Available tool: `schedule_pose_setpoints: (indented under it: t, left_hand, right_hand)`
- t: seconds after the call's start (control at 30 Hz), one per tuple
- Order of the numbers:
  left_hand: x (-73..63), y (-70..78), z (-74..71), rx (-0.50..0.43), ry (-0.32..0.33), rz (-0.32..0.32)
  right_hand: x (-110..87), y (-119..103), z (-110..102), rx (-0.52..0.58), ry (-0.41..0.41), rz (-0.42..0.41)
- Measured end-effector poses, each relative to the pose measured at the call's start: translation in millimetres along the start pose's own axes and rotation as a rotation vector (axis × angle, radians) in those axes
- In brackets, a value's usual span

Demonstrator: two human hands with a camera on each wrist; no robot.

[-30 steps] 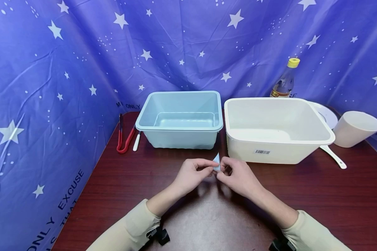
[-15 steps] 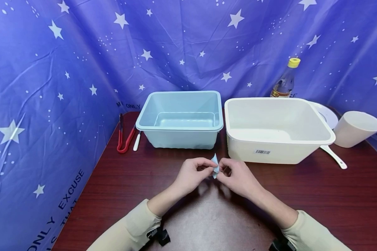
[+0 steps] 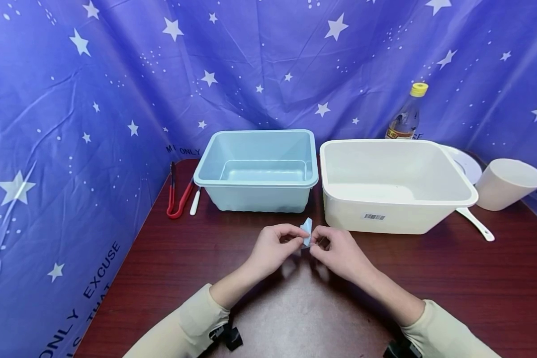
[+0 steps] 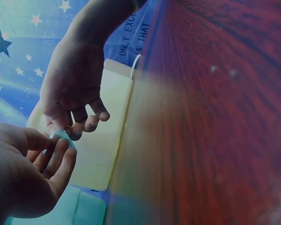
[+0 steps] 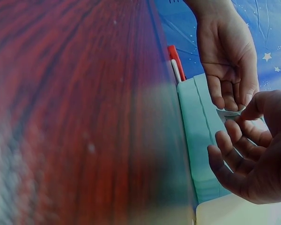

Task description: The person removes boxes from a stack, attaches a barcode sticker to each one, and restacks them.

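Observation:
A small, creased piece of light blue paper (image 3: 307,228) is held above the table, in front of the gap between the two tubs. My left hand (image 3: 270,251) pinches it between thumb and fingers from the left. On its right edge, the thumb and index finger of my right hand (image 3: 342,252) pinch it too. In the left wrist view the paper (image 4: 63,136) is partly covered by the fingers. The right wrist view shows a folded edge of the paper (image 5: 228,113) between both hands' fingertips.
A light blue tub (image 3: 257,199) and a white tub (image 3: 398,219) stand behind the hands. Red-handled tongs (image 3: 174,211) and a white handle (image 3: 195,203) lie left. A yellow-capped bottle (image 3: 402,119), white plate (image 3: 463,164), white handle (image 3: 476,224) and white cup (image 3: 503,186) are right.
The paper has turned and shifted between the fingertips: its pointed tip narrowed, then became a broader piece leaning right. Both hands stay in nearly the same place, with small finger movements.

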State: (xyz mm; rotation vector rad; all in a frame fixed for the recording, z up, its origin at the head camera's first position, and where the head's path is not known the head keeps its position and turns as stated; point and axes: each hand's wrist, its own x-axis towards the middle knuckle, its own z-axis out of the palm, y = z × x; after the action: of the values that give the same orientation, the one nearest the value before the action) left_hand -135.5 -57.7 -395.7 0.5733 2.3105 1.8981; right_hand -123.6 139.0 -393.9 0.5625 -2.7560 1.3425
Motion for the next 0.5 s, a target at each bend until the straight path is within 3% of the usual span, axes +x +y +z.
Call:
schedule_pose_setpoints:
  t: [0.5]
  left_hand:
    - [7.8,-2.5,-14.9,0.157,0.159,0.025]
  right_hand:
    - [-0.1,-1,-2,-0.022,-0.009,0.017]
